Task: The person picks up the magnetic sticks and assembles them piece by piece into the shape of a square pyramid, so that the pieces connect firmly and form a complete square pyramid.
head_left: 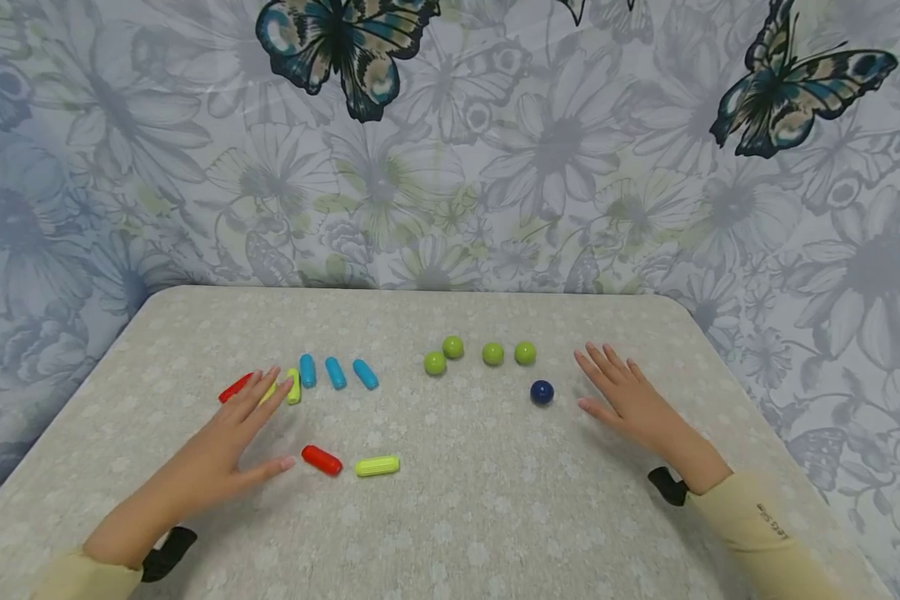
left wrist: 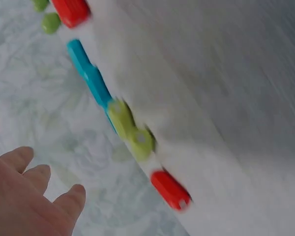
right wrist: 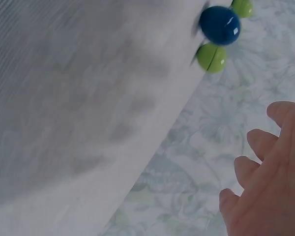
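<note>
My left hand (head_left: pixel 228 446), fingers spread, hovers over the left of the table and partly hides a red cylinder (head_left: pixel 234 388) and a yellow cylinder (head_left: pixel 268 393). Past its fingertips stands another yellow cylinder (head_left: pixel 294 387). Near the thumb lie a second red cylinder (head_left: pixel 322 460) and a ribbed yellow cylinder (head_left: pixel 377 466). Over the right side, my right hand (head_left: pixel 637 404) is held with straight fingers and nothing in it. Closest to it is a dark blue ball (head_left: pixel 542 392); the right wrist view shows this blue ball (right wrist: pixel 220 25) beside green balls.
Three blue cylinders (head_left: pixel 335 373) lie in a loose row at left centre. Several green balls (head_left: pixel 492 354) sit behind the blue ball. The pale patterned table (head_left: pixel 450 533) ends at a floral wall covering (head_left: pixel 450 192) with butterflies.
</note>
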A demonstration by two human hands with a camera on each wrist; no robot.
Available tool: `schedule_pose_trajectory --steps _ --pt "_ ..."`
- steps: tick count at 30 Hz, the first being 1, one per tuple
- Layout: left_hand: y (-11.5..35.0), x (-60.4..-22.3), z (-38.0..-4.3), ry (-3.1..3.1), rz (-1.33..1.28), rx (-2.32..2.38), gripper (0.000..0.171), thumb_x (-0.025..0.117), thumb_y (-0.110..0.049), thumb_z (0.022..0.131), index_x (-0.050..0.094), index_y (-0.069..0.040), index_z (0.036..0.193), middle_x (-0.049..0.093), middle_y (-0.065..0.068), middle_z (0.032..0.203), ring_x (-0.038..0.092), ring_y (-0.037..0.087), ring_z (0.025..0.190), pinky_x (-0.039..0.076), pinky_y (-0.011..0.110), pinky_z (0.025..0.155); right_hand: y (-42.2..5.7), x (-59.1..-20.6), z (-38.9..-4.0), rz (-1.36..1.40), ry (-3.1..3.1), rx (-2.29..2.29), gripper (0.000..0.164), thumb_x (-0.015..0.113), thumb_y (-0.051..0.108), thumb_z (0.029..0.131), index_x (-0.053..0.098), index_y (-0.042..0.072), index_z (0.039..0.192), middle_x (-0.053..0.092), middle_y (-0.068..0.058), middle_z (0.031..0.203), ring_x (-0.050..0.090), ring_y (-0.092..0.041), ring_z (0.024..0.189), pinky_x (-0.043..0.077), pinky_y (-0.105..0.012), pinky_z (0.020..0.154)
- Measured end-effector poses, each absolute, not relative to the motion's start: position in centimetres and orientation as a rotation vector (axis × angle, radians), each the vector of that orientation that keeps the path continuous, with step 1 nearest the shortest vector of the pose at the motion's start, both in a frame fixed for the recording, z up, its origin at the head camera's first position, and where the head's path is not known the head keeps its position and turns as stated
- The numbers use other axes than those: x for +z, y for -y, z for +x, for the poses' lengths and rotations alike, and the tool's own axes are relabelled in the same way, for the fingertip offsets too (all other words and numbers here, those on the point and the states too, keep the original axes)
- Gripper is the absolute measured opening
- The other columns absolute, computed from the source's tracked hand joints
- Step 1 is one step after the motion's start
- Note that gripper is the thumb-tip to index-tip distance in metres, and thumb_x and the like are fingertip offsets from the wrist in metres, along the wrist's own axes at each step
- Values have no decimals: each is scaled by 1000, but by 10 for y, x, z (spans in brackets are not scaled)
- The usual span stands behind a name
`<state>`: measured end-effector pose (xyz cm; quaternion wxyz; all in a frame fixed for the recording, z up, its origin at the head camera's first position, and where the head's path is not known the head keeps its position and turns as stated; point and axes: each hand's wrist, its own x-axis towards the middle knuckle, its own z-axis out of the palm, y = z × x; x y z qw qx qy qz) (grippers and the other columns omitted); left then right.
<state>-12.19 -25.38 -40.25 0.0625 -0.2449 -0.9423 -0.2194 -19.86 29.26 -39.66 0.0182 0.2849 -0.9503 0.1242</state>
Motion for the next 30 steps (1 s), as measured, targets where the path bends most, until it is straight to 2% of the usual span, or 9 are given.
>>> schedule_pose_trajectory --steps 2,6,12,15,20,26,30 --pt "242 -404 -120 2847 -772 -743 90 70 -45 82 17 -25 151 11 5 154 13 32 138 30 66 92 -284 -397 -197 905 2945 402 69 47 41 97 15 13 151 9 -14 154 1 -34 139 5 -59 106" --pt "218 -412 -118 2862 -841 -953 85 68 -48 83 22 -25 150 20 1 153 19 25 137 34 57 96 -269 -401 -193 947 2925 514 69 50 39 97 16 11 151 12 -14 153 6 -35 138 11 -58 106" --pt "190 -421 -125 2894 -994 -1200 73 67 -44 84 39 -13 144 37 4 145 32 24 132 34 48 100 -240 -403 -187 967 2961 890 71 50 40 97 15 10 151 9 -10 154 5 -29 139 16 -55 106" --pt "184 -424 -131 2904 -1062 -1274 66 69 -41 84 48 -9 137 43 7 140 36 25 130 30 51 101 -229 -404 -190 983 2961 974 71 50 41 96 17 9 150 11 -11 154 7 -27 139 19 -54 106" --pt "180 -429 -136 2916 -1109 -1325 53 70 -35 84 58 -11 129 51 9 133 42 27 125 20 60 102 -222 -412 -206 962 2882 1012 62 52 33 97 27 4 147 23 -17 150 20 -31 136 27 -52 103" --pt "177 -435 -137 2900 -1056 -1263 41 73 -20 82 65 -14 121 57 8 126 49 24 119 25 57 102 -216 -421 -239 749 2833 1118 55 57 20 96 36 -2 141 29 -23 145 27 -38 132 27 -53 103" --pt "173 -438 -136 2889 -1003 -1223 39 74 -11 80 67 -16 118 58 9 124 52 22 116 28 54 101 -211 -425 -258 506 2900 1206 56 59 19 94 37 -1 141 33 -23 143 32 -38 129 31 -49 102"
